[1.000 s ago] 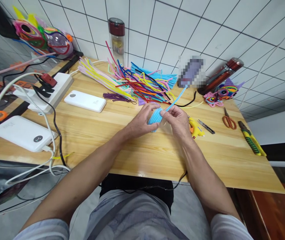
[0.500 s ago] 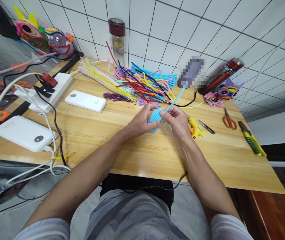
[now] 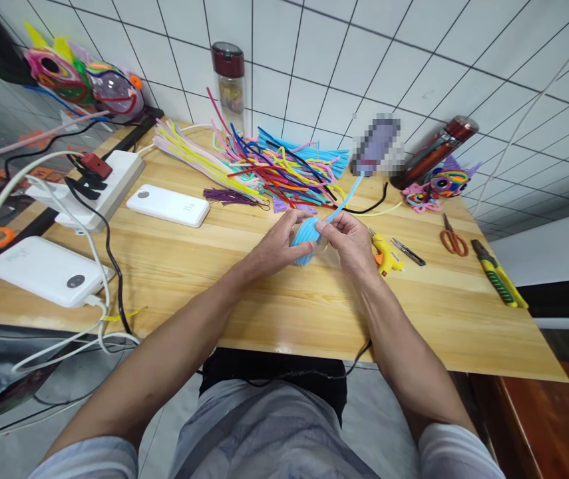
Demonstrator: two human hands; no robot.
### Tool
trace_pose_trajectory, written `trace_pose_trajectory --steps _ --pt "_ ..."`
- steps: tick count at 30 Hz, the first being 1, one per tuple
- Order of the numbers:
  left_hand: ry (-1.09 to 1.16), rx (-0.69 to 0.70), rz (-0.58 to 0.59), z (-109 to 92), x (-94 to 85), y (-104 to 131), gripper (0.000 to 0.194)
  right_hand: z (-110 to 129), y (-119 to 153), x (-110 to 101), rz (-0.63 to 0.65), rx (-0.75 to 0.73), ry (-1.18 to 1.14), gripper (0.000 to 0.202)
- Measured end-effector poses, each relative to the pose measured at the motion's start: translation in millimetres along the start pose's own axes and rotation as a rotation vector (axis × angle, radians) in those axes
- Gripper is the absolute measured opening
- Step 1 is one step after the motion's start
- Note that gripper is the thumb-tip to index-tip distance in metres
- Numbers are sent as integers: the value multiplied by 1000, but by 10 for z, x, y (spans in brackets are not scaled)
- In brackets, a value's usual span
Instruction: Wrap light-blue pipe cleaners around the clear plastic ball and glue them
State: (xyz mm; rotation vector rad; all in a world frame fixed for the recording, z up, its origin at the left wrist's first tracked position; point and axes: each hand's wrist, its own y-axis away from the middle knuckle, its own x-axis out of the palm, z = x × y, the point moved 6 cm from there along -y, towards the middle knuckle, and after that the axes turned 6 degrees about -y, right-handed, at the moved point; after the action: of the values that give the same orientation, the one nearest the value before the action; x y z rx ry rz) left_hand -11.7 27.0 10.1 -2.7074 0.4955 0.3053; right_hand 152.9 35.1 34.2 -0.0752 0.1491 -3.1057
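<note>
Between my hands, just above the wooden table (image 3: 284, 313), is a rounded piece wrapped in rows of light blue pipe cleaner (image 3: 306, 238). My left hand (image 3: 280, 245) grips its left side, thumb in front and fingers behind. My right hand (image 3: 350, 241) pinches a light blue pipe cleaner strand (image 3: 345, 199) against the piece's right edge; the strand's free end sticks up and to the right. Something clear shows below the right fingers, partly hidden. Beside my right hand lies a yellow glue gun (image 3: 388, 258), with thread snips (image 3: 408, 251) to its right.
Behind my hands lies a pile of coloured pipe cleaners (image 3: 289, 166). Scissors (image 3: 452, 238) and green-yellow pliers (image 3: 498, 274) are on the right, a red flask (image 3: 434, 152) at the back. Power banks (image 3: 168, 205) and a power strip (image 3: 114, 183) with cables occupy the left.
The view has shifted slightly, so the table's things sit a little further left. Both hands keep their hold on the blue piece and strand, nearly unmoved.
</note>
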Motion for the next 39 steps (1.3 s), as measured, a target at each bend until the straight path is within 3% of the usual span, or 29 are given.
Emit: trace_pose_trajectory --steps 6,17,27,39 --pt "-91 95 -31 -19 -13 -23 66 36 -14 -39 -19 -25 12 44" --pt "13 -19 -48 6 6 -8 58 7 2 15 10 -43 32 42" --pt "19 34 -30 43 23 -14 64 27 -3 -21 -30 -45 3 44" --pt "12 -34 -9 72 5 -10 64 -23 -20 -62 -42 -57 81 48"
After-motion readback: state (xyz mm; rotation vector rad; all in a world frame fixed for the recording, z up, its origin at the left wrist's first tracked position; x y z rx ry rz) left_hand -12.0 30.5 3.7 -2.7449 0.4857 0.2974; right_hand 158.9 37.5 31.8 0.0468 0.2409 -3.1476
